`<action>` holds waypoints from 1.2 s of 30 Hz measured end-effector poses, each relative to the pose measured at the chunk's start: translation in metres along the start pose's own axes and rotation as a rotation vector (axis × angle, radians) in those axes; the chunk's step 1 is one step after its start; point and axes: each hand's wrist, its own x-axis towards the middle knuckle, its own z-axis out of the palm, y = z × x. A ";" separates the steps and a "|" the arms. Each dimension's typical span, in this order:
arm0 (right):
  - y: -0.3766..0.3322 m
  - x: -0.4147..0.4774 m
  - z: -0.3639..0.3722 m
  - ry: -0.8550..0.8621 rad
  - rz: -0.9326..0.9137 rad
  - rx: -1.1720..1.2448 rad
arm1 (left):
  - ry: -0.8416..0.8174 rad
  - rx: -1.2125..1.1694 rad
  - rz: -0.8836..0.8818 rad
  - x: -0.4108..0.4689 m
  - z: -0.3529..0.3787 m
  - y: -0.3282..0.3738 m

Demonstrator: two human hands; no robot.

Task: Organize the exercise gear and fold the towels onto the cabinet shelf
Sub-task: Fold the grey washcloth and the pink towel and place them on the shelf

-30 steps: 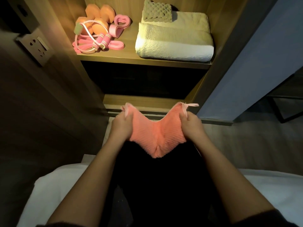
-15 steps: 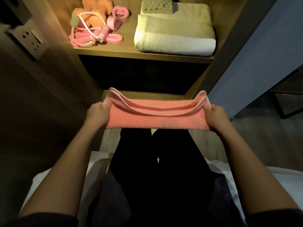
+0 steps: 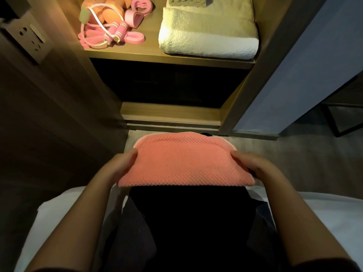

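**Setting.** We sit on the edge of one bed (image 3: pixel 314 213) with a white sheet, facing one open wooden cabinet (image 3: pixel 255 91). Grey floor (image 3: pixel 298 154) lies between the two. One blue-grey door panel (image 3: pixel 314 65) stands to the right of the cabinet. One socket plate (image 3: pixel 32 39) is on the dark wall to its left. The cabinet shelf (image 3: pixel 170 56) is warmly lit. Below it is a dark bay, then one lower shelf (image 3: pixel 170 112).

**Held, one item.** We count one pink towel (image 3: pixel 184 165), dimpled in texture and folded into a flat band. It is over our lap and dark trousers (image 3: pixel 186 222), in front of and below the cabinet, not on the shelf. Our left hand (image 3: pixel 119 169) grips its left end and our right hand (image 3: pixel 253 165) grips its right end. The fingers (image 3: pixel 243 159) of both curl round the edges.

**Shelf, right half.**
- One cream towel stack (image 3: pixel 208 42), folded, with its rounded fold toward us. We cannot tell whether it is one towel or two.
- One grey-green cloth (image 3: pixel 188 1), on the back of the stack and cut off by the frame's top.

**Shelf, left half.**
- One skipping rope (image 3: pixel 117 30), with two pink striped handles lying side by side.
- One pink band (image 3: pixel 135 39), flat, just beside the handles.
- One pink ring (image 3: pixel 140 5), farther back.
- Orange foam dumbbells (image 3: pixel 110 14), at the rear. They are partly hidden and we cannot count them.
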 end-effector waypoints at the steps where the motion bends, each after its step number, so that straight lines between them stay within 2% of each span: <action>1: -0.003 0.002 0.002 -0.022 0.001 0.105 | -0.044 -0.060 -0.017 0.002 0.002 0.004; 3: -0.010 0.004 0.008 0.002 -0.037 0.237 | -0.051 -0.161 -0.039 0.004 0.008 0.012; 4: -0.013 0.004 0.011 0.054 -0.075 0.257 | -0.004 -0.187 -0.021 0.004 0.011 0.015; 8: -0.015 -0.005 0.016 0.437 -0.414 0.293 | 0.370 -0.221 0.297 -0.003 0.016 0.021; 11: -0.014 -0.015 0.008 0.604 -0.572 0.205 | 0.461 -0.275 0.433 -0.016 0.009 0.025; 13: -0.014 -0.013 0.000 0.581 -0.547 0.157 | 0.421 -0.229 0.412 -0.018 0.002 0.025; 18: -0.011 0.001 0.004 0.335 -0.252 0.057 | 0.262 -0.038 0.162 -0.002 0.002 0.016; 21: -0.007 0.007 0.017 0.309 -0.121 -0.018 | 0.328 0.192 0.134 0.005 0.016 0.012; 23: -0.005 0.007 0.024 0.440 -0.233 -0.098 | 0.446 0.318 0.309 0.002 0.028 0.014; 25: -0.009 -0.004 0.036 0.561 -0.544 -0.169 | 0.491 0.342 0.618 -0.013 0.047 0.021; 27: -0.016 -0.017 0.054 0.447 -0.817 -0.335 | 0.373 0.487 0.832 -0.032 0.071 0.027; 28: -0.018 -0.021 0.064 0.333 -0.862 -0.479 | 0.282 0.638 0.872 -0.039 0.082 0.028; 29: -0.018 -0.023 0.073 0.232 -0.849 -0.645 | 0.204 0.816 0.880 -0.042 0.089 0.026; 31: -0.012 -0.020 0.081 0.158 -0.777 -0.882 | 0.138 1.044 0.846 -0.039 0.092 0.021; 36: -0.007 -0.010 0.080 0.156 -0.583 -0.864 | 0.151 1.012 0.652 -0.032 0.089 0.015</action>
